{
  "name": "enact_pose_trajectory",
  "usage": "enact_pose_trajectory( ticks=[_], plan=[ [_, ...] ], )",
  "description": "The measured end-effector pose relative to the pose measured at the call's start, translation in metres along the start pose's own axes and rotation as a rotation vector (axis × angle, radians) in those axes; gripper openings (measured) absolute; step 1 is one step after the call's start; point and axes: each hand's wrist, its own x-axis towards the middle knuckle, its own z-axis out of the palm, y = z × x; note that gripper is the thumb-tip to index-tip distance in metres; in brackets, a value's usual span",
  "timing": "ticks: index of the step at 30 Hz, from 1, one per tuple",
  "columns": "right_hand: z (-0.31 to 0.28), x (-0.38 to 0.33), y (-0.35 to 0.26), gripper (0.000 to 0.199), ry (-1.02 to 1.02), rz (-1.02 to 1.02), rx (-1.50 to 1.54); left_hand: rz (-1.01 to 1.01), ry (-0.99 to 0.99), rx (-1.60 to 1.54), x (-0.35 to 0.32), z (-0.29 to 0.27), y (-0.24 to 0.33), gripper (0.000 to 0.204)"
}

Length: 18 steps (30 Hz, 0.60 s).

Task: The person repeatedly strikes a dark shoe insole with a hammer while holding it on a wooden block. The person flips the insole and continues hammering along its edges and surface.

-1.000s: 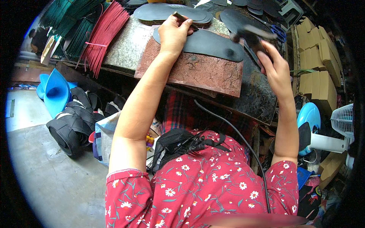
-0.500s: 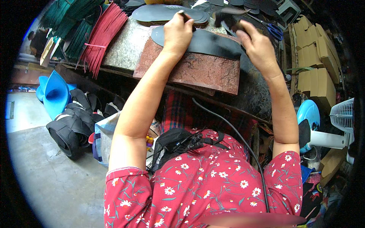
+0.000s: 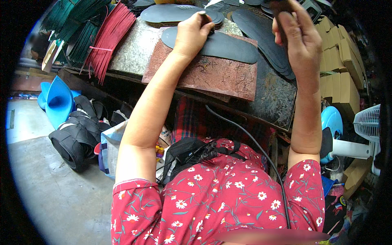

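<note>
Our left hand [image 3: 192,34] is pinching a small dark tool [image 3: 203,15] and pressing down on a flat black sole [image 3: 220,45], smooth and rubbery-looking, long oval shape. The sole lies on a rough reddish-brown slab [image 3: 212,75] near the counter's [image 3: 277,98] front edge. Our right hand [image 3: 296,34] is up over the right side, clenched on something dark [image 3: 279,6] that's cut off at the top, so we can't tell what it is. More black soles [image 3: 261,34] are stacked toward the far edge. Red and green strips [image 3: 104,34] sit bundled at the left end, cardboard boxes [image 3: 341,61] at the right. Concrete floor [image 3: 53,192], a white fan [image 3: 367,126] half out of frame.
</note>
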Motion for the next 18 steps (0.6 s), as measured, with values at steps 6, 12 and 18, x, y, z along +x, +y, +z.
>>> enact_pose_trajectory(
  ticks=[6, 12, 18],
  plan=[
    [0.022, -0.020, 0.026, 0.035, -0.093, 0.253, -0.435, 0.053, -0.001, 0.206, -0.004, 0.014, 0.017, 0.020],
    [0.007, -0.057, 0.064, 0.038, -0.209, 0.375, -0.712, -0.462, 0.205, -0.700, -0.004, 0.014, -0.002, 0.013],
    [0.004, -0.036, 0.036, 0.038, -0.207, 0.445, -0.643, -0.383, 0.040, -0.442, -0.004, 0.018, -0.006, 0.016]
  ],
)
